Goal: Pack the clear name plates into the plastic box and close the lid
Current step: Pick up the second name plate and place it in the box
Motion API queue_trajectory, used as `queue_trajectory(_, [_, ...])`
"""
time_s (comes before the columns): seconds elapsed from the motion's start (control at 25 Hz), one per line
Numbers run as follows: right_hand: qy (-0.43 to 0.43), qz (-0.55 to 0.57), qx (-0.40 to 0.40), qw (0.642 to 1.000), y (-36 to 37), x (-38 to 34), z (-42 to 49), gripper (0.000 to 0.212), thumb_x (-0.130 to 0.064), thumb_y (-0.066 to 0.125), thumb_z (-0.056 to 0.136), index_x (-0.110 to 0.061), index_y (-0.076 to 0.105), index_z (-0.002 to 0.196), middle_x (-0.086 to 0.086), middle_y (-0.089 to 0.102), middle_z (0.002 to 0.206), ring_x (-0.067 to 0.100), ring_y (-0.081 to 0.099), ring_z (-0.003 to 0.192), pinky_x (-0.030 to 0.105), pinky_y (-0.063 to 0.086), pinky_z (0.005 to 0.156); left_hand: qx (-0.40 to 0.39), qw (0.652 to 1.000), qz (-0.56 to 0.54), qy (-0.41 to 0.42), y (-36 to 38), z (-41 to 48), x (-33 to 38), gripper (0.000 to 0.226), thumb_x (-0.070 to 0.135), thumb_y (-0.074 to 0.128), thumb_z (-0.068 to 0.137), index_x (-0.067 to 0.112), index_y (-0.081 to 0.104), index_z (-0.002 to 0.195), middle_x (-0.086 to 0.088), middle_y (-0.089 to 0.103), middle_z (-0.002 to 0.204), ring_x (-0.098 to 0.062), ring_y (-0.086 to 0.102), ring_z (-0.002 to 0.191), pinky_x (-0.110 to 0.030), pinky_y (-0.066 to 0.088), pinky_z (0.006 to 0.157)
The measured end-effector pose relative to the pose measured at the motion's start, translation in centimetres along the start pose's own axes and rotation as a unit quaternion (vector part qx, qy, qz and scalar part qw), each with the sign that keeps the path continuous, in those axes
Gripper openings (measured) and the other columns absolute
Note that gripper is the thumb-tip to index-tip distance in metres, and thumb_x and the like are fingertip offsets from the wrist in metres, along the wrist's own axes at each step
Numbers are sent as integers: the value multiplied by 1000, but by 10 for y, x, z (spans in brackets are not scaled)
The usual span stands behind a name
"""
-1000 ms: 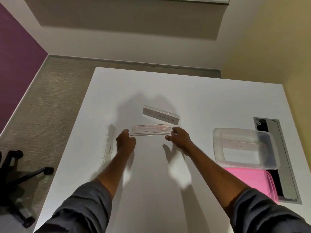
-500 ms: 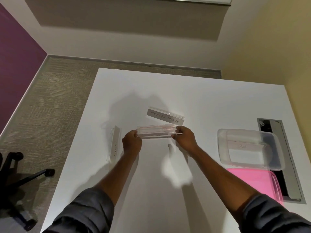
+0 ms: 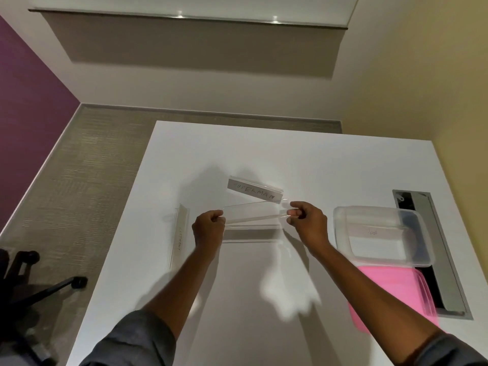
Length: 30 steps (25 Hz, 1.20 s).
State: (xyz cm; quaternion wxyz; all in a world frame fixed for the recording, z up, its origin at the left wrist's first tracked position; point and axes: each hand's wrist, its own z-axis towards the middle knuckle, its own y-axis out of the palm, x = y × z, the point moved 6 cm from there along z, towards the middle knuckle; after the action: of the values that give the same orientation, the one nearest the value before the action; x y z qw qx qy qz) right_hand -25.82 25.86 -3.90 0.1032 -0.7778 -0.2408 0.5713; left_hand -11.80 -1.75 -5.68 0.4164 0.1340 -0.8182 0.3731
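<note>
A clear name plate [image 3: 253,213] hangs lifted above the white table [image 3: 317,159], held by its two ends. My left hand [image 3: 208,228] pinches its left end and my right hand [image 3: 307,223] pinches its right end. Just behind it lies a name plate with handwritten "SUPERMAN" [image 3: 254,192]. A third name plate [image 3: 179,237] lies lengthwise to the left of my left hand. The clear plastic box [image 3: 383,235] stands open to the right, with a plate inside it. Its pink lid [image 3: 396,291] lies just in front of the box.
A grey cable hatch [image 3: 443,260] is set in the table at the right, partly under the box. An office chair base [image 3: 23,281] stands on the carpet at the left. Walls close in behind and at the right.
Both hands closed on the ends of the middle name plate and raised it off the table, tilting its face toward me. The other plates and the box stayed put.
</note>
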Motion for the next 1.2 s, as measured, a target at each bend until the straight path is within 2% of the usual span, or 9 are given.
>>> queue_trajectory(0.16, [-18, 27, 25, 999, -21, -4, -3, 37, 12, 67, 88, -22, 78, 96, 0, 80, 84, 2, 77, 74, 27, 63, 83, -13, 999, -43, -26, 4, -12, 7, 25, 7, 72, 99, 1, 80, 122, -9, 81, 96, -33, 81, 90, -39, 67, 91])
queue_trajectory(0.28, [-26, 34, 35, 998, -36, -7, -3, 28, 6, 71, 89, -20, 79, 93, -1, 81, 82, 1, 78, 74, 25, 61, 81, -21, 998, -51, -28, 8, -18, 14, 25, 13, 77, 96, 7, 82, 120, -6, 82, 96, -31, 80, 87, -41, 68, 88])
queue_trajectory(0.36, [-28, 44, 33, 998, -45, -7, 0, 24, 5, 72, 89, -17, 80, 94, 0, 81, 80, 1, 78, 74, 23, 60, 81, -31, 997, -68, -33, 10, -21, 20, 26, 17, 79, 93, 13, 83, 119, -5, 83, 98, -32, 80, 89, -44, 69, 88])
queue_trajectory(0.6, [-27, 55, 36, 997, -66, -3, 6, 22, 5, 74, 90, -15, 82, 96, -10, 80, 76, 1, 77, 75, 18, 60, 79, -69, 988, -137, -16, 22, -30, 32, 29, 17, 83, 91, 16, 82, 120, -7, 83, 106, -29, 78, 106, -45, 64, 101])
queue_trajectory(0.8, [-24, 62, 45, 997, -77, 0, 7, 19, 0, 79, 88, -15, 83, 100, 0, 82, 87, 4, 76, 76, 34, 62, 90, -92, 983, -158, 4, 27, -33, 42, 27, 13, 83, 92, 12, 82, 119, -8, 83, 110, -28, 78, 107, -43, 63, 103])
queue_trajectory(0.92, [-28, 56, 44, 997, -81, 1, 5, 17, -4, 80, 89, -15, 83, 102, -2, 82, 87, 1, 73, 72, 37, 63, 90, -100, 979, -176, 0, 29, -34, 45, 27, 9, 81, 94, 8, 80, 121, -13, 81, 111, -31, 78, 108, -44, 64, 101])
queue_trajectory(1.04, [-25, 60, 43, 997, -85, 0, 3, 16, -5, 79, 91, -12, 82, 105, 1, 81, 88, 5, 72, 72, 39, 62, 90, -108, 976, -187, -5, 31, -37, 47, 25, 7, 79, 96, 5, 80, 121, -15, 81, 113, -32, 79, 109, -46, 66, 98])
queue_trajectory(1.2, [-27, 50, 30, 998, -89, 1, -2, 20, -9, 79, 92, -13, 81, 111, 3, 81, 94, 3, 72, 77, 36, 61, 92, -121, 971, -205, -18, 32, -40, 49, 23, 4, 79, 95, 5, 80, 118, -16, 81, 112, -33, 79, 108, -46, 66, 97])
